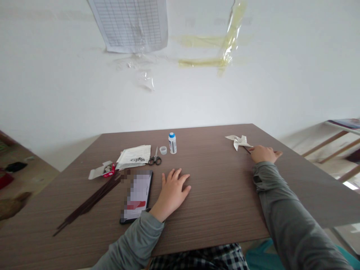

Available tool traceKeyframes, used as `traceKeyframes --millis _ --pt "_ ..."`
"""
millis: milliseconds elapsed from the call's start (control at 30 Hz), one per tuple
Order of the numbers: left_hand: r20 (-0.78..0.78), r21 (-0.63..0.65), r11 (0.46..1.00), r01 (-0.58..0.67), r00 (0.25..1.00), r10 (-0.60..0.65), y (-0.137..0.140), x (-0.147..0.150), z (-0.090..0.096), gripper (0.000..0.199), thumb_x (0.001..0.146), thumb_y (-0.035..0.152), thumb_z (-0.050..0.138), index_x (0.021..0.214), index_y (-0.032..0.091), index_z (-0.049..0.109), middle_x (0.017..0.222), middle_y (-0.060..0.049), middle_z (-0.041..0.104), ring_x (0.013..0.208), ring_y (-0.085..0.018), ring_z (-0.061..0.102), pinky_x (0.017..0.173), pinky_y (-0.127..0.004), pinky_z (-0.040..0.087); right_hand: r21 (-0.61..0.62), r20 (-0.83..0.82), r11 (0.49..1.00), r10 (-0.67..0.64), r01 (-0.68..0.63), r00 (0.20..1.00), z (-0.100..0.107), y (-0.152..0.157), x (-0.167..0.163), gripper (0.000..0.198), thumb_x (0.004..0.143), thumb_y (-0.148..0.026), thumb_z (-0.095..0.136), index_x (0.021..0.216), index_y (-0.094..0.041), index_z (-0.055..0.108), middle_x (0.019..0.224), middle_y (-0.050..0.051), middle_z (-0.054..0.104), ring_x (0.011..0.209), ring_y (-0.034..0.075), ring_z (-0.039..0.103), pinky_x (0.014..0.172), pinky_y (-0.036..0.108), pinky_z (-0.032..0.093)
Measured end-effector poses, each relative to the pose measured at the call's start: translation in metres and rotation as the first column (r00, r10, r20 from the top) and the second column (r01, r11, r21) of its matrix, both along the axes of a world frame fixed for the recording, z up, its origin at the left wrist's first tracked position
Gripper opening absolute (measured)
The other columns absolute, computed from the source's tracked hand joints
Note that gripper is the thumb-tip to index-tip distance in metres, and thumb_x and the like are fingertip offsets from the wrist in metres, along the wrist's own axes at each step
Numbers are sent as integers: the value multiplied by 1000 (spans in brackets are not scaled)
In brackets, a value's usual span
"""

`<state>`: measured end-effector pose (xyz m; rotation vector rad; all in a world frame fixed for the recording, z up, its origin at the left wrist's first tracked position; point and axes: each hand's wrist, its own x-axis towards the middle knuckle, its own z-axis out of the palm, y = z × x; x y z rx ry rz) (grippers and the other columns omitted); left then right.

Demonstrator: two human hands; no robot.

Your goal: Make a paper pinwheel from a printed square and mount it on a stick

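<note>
My left hand (173, 192) lies palm down on the brown table, its fingers spread and nothing in it. Just left of it is a phone (138, 195) with a lit screen, partly blurred out. Over at the right, my right hand (263, 154) is closed around the dark stick of a white paper pinwheel (238, 141). The pinwheel's blades point away to the left of that hand, low over the tabletop. Most of the stick is hidden under my fingers.
A small white bottle with a blue cap (172, 143) stands near the back, beside a clear round cup (163, 150). Scissors (155, 158), a stack of white paper (134, 156), an opened red-and-white box (107, 170) and a bundle of dark sticks (90, 200) lie leftward. A white wall borders the table (213, 210).
</note>
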<state>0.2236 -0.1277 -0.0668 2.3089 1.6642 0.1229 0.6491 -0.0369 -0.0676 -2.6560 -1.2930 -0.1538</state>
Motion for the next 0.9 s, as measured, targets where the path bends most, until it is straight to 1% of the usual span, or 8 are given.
traceKeyframes --millis 133,267,367,433,500,567,733,900 --pt "3 15 1000 19 1000 -19 2 -3 -7 56 124 28 75 179 34 82 203 -16 62 194 -48 51 158 -89 36 5 -2 1000 7 -7 1000 4 -2 -16 57 118 -19 49 143 -24 101 143 26 93 146 46 79 127 70 51" --pt "41 53 997 48 998 -50 5 -8 -16 53 124 32 76 176 32 84 201 -18 64 191 -50 54 156 -87 41 121 14 951 286 -286 958 -4 -1 -50 49 122 -30 59 151 -21 97 156 28 90 149 50 79 126 70 60" --pt "62 83 995 62 996 -68 7 -10 -22 51 123 34 77 173 33 86 198 -18 67 189 -50 57 155 -84 46 213 -43 778 612 -591 789 -18 2 -82 51 121 -30 60 159 -18 93 166 26 88 156 49 80 135 70 62" --pt "62 88 994 70 995 -76 8 -11 -24 51 123 34 77 173 32 85 198 -19 67 189 -51 57 155 -83 46 217 -67 686 720 -694 691 -30 2 -104 50 120 -32 64 162 -25 92 173 18 87 163 43 80 144 65 60" --pt "57 85 993 80 995 -85 8 -12 -23 51 123 33 76 174 30 85 199 -20 66 189 -51 57 155 -84 45 220 -126 562 827 -798 548 -40 -1 -124 55 121 -34 67 170 -24 87 186 19 79 173 43 75 152 68 55" --pt "53 86 993 84 995 -89 8 -12 -22 52 124 32 75 174 29 85 199 -21 66 188 -52 57 155 -85 45 186 -197 489 868 -852 455 -48 -6 -140 62 124 -40 66 182 -21 78 198 21 67 183 42 66 158 66 47" --pt "41 91 993 72 996 -76 6 -10 -17 52 123 32 78 174 29 85 199 -20 67 188 -50 58 157 -80 46 65 -257 476 857 -877 446 -54 -19 -159 70 129 -54 65 194 -28 67 207 19 54 196 44 48 161 77 37" --pt "20 88 993 84 996 -86 5 -10 -13 52 125 33 75 176 30 84 199 -19 66 188 -50 58 156 -80 46 45 -249 479 855 -877 455 -52 -20 -160 69 129 -55 65 194 -30 67 208 18 53 196 45 48 160 79 36"
